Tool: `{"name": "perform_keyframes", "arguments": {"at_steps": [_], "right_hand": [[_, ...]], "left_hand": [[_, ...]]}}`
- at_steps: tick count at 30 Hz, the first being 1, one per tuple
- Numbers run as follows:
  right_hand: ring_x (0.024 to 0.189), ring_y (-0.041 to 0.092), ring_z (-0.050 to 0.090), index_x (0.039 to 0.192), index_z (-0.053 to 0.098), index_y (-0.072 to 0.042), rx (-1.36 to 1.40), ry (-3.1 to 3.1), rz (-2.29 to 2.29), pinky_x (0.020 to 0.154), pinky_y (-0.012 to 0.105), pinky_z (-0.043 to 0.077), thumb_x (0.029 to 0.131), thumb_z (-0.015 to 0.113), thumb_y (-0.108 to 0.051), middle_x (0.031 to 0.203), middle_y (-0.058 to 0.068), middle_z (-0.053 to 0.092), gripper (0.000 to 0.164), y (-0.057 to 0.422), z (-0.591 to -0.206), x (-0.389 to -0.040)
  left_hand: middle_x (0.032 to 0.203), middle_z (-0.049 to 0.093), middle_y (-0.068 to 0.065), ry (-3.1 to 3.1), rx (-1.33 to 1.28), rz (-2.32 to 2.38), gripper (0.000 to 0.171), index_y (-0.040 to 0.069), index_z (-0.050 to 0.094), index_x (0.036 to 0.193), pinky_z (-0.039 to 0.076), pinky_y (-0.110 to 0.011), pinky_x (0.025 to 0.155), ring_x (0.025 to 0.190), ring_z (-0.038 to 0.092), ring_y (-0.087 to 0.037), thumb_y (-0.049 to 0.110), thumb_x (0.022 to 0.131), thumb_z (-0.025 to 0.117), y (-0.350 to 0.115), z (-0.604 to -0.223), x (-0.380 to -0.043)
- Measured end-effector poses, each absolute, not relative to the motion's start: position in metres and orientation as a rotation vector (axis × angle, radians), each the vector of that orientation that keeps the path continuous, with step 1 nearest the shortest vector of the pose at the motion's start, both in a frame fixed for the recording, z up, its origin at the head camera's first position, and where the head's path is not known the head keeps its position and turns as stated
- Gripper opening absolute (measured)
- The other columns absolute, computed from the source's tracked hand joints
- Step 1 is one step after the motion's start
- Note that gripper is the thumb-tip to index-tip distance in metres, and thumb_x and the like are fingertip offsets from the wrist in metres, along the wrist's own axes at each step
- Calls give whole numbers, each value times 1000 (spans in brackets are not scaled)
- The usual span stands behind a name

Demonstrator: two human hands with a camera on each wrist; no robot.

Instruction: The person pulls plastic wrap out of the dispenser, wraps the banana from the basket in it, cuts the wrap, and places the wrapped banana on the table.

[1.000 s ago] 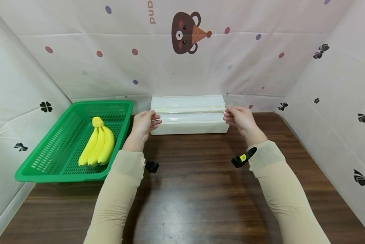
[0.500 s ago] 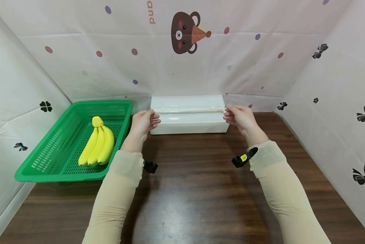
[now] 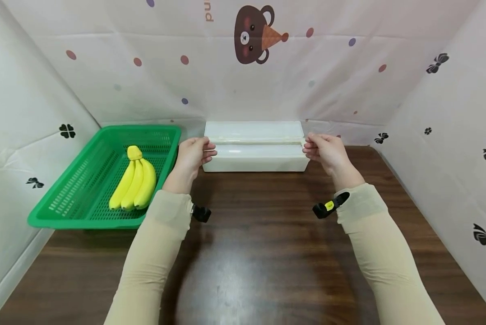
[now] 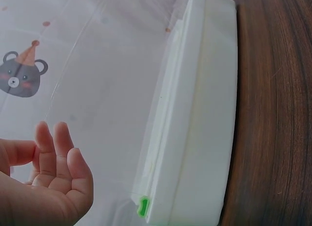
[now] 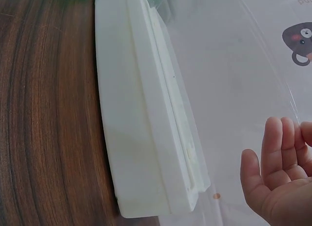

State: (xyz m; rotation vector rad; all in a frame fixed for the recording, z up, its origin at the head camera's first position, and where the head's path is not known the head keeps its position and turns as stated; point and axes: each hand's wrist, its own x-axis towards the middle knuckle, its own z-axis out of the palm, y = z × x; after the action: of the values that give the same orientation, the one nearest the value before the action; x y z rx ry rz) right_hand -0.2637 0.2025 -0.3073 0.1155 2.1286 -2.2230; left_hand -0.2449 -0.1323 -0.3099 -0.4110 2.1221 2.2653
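Observation:
A long white cling film dispenser (image 3: 255, 164) stands at the back of the table with its lid raised. My left hand (image 3: 191, 155) is at its left end and my right hand (image 3: 328, 154) at its right end. Each pinches a corner of the clear cling film (image 4: 114, 96) between thumb and index finger, the other fingers loosely bent. The sheet stretches between both hands from the dispenser, its edge a thin line in the wrist views. A small green slider (image 4: 143, 206) sits near the dispenser's end in the left wrist view.
A green plastic basket (image 3: 37, 220) stands on the left, holding a bunch of yellow bananas (image 3: 135, 183). Brown wood-grain table (image 3: 259, 253) lies in front of the dispenser. A patterned white sheet (image 3: 344, 85) covers the walls behind and beside it.
The head view has tilted slightly, so the dispenser, basket and hands sit a little higher in the frame. Both hands keep their pinch on the film at the dispenser's ends.

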Motion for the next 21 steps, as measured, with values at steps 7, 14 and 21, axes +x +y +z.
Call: {"name": "perform_keyframes", "arguments": {"at_steps": [7,14,21], "right_hand": [[67,7,65,79,66,-15,100,2174,-2207,66,21,55,94,57,-27,68,-4,65,22,204,-306,-263],[64,8,65,87,65,-8,68,2119,-2246,66,22,55,94,57,-25,68,-3,65,20,205,-304,-260],[64,7,65,86,65,-12,52,2232,-2176,66,23,55,94,57,-28,69,-5,65,20,207,-303,-256]], "left_hand": [[90,63,-2,2147,-404,2242,30,0,55,112,52,-21,72,83,66,-13,26,100,46,-133,-307,-243],[91,64,-3,2162,-365,2224,23,5,56,103,53,-21,73,88,66,-16,26,100,46,-135,-307,-239],[78,63,4,2162,-310,2246,17,9,55,93,53,-19,68,81,67,-13,23,99,47,-136,-305,-233]]}}
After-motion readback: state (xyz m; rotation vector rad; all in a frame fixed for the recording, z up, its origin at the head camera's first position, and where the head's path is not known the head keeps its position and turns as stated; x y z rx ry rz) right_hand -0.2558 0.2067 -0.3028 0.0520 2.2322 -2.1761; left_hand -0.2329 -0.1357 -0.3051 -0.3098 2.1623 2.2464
